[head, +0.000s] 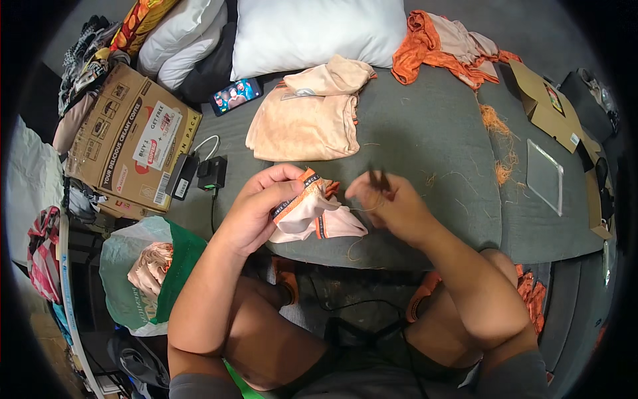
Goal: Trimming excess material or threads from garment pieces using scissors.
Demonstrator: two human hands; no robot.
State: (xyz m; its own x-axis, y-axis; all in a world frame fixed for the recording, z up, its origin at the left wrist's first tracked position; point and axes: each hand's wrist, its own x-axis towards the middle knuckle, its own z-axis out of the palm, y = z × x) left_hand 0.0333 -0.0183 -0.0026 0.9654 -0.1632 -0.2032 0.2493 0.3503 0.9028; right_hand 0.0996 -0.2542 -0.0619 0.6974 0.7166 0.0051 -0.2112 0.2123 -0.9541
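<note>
My left hand pinches a peach fabric piece by its orange edge, along which runs a black band bearing writing. The rest of that fabric drapes onto the grey cushion. To the right of it, apart from the fabric, my right hand is blurred by motion. Its curled fingers hold a small dark tool, which might be thread snips; the blur hides its exact shape. A thin orange thread hangs by these fingers. Beyond both hands lies a folded stack of peach garments.
Behind the stack are a white pillow and a lit phone. A cardboard box, a black charger and a green bag of peach fabric stand left. Orange thread clumps, a clear plastic sleeve and an orange-peach garment lie right.
</note>
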